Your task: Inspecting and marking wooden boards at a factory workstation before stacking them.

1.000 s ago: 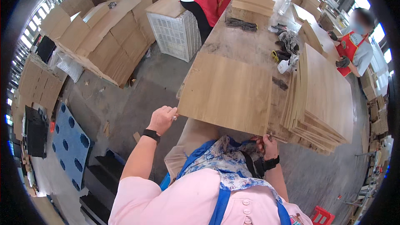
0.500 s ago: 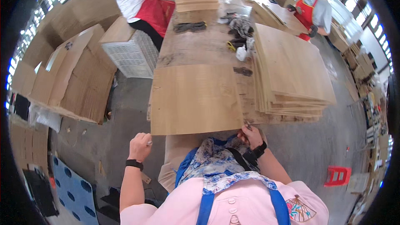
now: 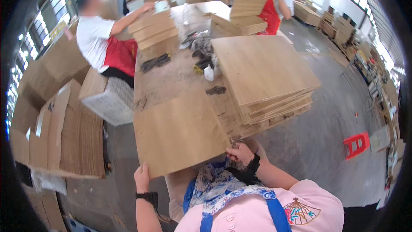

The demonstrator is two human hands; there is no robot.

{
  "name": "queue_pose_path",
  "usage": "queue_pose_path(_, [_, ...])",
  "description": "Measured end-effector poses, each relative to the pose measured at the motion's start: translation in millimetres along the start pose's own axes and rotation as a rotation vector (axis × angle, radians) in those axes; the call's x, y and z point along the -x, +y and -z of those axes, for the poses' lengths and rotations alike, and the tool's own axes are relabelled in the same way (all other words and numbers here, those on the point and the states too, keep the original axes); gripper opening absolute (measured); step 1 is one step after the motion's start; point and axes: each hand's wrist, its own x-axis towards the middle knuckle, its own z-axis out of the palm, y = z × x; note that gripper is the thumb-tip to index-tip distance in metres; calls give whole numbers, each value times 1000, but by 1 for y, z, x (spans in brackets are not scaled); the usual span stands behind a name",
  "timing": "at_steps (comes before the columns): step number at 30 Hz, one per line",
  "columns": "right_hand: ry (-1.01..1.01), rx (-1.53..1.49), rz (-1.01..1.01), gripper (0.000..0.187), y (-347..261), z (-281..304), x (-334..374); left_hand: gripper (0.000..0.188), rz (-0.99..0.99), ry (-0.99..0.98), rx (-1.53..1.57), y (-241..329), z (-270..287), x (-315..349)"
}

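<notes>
A thin light-brown wooden panel point(image 3: 180, 131) lies on the worktable in front of me, its near edge over my lap. My left hand point(image 3: 142, 178) is closed on the near left corner, thumb on top and the other fingers mostly hidden. At the near right corner my right hand point(image 3: 241, 154) pinches the edge. Something small and dark shows beside its fingertips, too small to name. To the right of the panel rises a stack of similar wooden panels point(image 3: 270, 66).
The worktable point(image 3: 171, 75) bears dark gloves point(image 3: 155, 62), a small white bottle point(image 3: 209, 73) and a stack of boards point(image 3: 155, 32). A co-worker in a red apron point(image 3: 120, 56) sits at the left; another stands at the far right. Cardboard point(image 3: 81, 137) stands left, a red stool point(image 3: 356, 145) right.
My left hand has moved from beside the panel onto its near left corner. My view has turned, so the panel appears slanted. The far right co-worker's board is now raised upright.
</notes>
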Motion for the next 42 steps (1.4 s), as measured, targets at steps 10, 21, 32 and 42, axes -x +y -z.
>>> queue_pose_path(10, [-111, 42, 470, 14, -120, -55, 73, 27, 136, 62, 372, 74, 6, 62])
queue_pose_path(21, [166, -242, 765, 10, -147, 49, 146, 28, -212, -125, 447, 233, -79, 90])
queue_pose_path(32, [587, -416, 744, 22, -168, 202, 125, 27, -232, -636, 73, 330, -220, 82])
queue_pose_path(42, [707, -179, 528, 26, -102, 193, 139, 41, 201, -524, 420, 274, -215, 88])
